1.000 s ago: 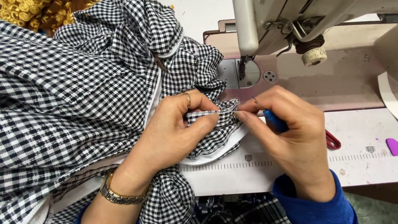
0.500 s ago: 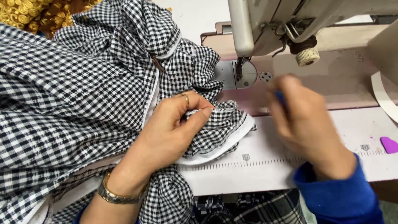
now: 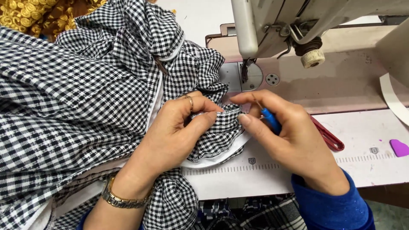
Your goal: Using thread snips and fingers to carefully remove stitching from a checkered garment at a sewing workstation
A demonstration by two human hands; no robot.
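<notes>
Head view: checked fabric [image 3: 215, 132] pinched between left hand [image 3: 174, 127] and right hand [image 3: 285, 136]

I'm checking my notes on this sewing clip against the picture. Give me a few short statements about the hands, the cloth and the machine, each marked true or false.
1. The left hand pinches a fold of the black and white checked fabric. True.
2. The right hand holds a large pair of scissors. False: it holds a small blue-handled tool against the fold.
3. The fold lies under the needle of the sewing machine. False: it sits in front of the needle, on the table.
4. The left wrist wears a metal watch. True.
5. The right sleeve is red. False: it is blue.
</notes>
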